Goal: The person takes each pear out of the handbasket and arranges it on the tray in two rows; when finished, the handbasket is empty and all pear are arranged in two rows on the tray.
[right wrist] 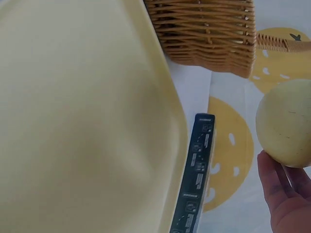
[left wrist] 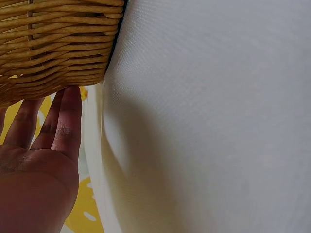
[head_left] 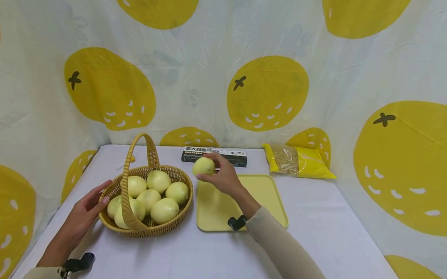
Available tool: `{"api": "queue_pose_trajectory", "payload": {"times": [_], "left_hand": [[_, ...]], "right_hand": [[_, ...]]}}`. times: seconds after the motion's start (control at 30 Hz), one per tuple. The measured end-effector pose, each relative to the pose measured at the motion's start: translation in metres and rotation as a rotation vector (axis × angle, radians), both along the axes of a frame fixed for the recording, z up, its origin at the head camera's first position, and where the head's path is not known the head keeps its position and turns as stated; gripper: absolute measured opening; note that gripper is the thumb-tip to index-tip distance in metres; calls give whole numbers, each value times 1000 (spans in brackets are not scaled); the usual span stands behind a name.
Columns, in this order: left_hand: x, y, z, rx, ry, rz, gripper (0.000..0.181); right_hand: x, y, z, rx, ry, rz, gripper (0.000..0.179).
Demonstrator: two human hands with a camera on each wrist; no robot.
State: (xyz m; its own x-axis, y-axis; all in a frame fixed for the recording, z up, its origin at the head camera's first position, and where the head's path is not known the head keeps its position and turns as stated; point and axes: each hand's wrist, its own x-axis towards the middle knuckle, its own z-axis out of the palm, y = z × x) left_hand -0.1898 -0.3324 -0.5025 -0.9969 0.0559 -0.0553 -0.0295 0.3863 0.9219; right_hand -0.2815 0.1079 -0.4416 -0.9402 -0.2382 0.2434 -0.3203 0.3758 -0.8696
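Observation:
My right hand (head_left: 224, 174) grips a small pale yellow-green melon (head_left: 204, 167) between thumb and fingers. It holds the fruit raised, near the back left corner of a pale yellow tray (head_left: 219, 226). To the left stands a wicker basket (head_left: 163, 228) with a tall arched handle. Several similar melons (head_left: 164, 210) lie inside. My left hand (head_left: 82, 212) rests against the basket's left side, its thumb at the rim. In the left wrist view its fingers (left wrist: 65, 121) are straight and reach the wicker, their tips partly hidden. The right wrist view shows the held melon (right wrist: 286, 124) over the fingertips.
Behind the tray lies a long dark pasta box (head_left: 231, 159). A yellow bag of pasta (head_left: 313, 163) lies at the back right. A white cloth (head_left: 315, 226) covers the table, and a fruit-print curtain (head_left: 205, 45) hangs around the back and sides.

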Motion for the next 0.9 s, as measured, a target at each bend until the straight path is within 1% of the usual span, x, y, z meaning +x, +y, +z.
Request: {"api": "queue_pose_trajectory", "payload": {"times": [0.23, 0.47, 0.57, 0.73, 0.9], "left_hand": [[0, 0, 0, 3, 1, 0, 69], [-1, 0, 1, -3, -14, 6, 70], [-1, 0, 1, -1, -20, 6, 70], [-1, -1, 1, 12, -20, 0, 69], [-1, -1, 1, 5, -14, -6, 69]], "right_hand": [[-4, 11, -12, 24, -62, -47, 72], [-4, 16, -18, 55, -124, -94, 67], [-4, 16, -23, 73, -144, -107, 67], [-6, 15, -30, 106, -148, -121, 71], [-9, 12, -36, 145, -141, -131, 72]]}}
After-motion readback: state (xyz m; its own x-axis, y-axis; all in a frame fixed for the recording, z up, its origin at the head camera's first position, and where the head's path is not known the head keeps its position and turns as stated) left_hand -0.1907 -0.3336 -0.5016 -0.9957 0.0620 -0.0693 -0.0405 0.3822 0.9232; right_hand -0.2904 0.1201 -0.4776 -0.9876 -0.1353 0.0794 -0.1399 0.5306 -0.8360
